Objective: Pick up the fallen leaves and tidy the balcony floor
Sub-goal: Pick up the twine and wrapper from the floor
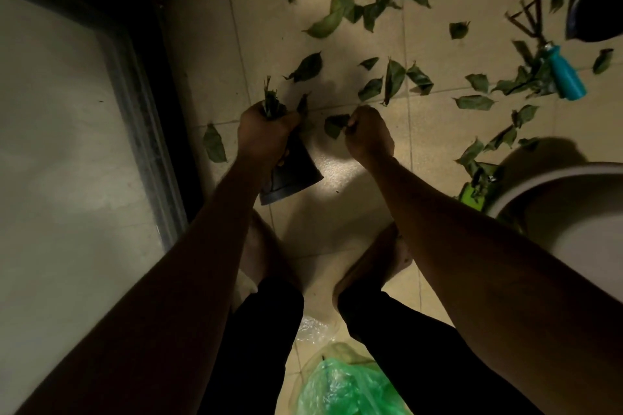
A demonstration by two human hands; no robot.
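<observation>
Single head-worn view, straight down, close over the tiled floor (340,178) and forearms

I see dark green leaves (394,79) on beige floor tiles (438,44), a teal-handled hand rake (566,76), a translucent green plastic bag (340,384), and black, I think, trousers (266,347).

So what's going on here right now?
A person is bent over a tiled floor, gathering leaves by hand. The left hand grips a bunch of leaves and a dark object below it that I cannot identify. The right hand pinches a single leaf. Many leaves lie scattered ahead. A green bag sits by the feet.
</observation>
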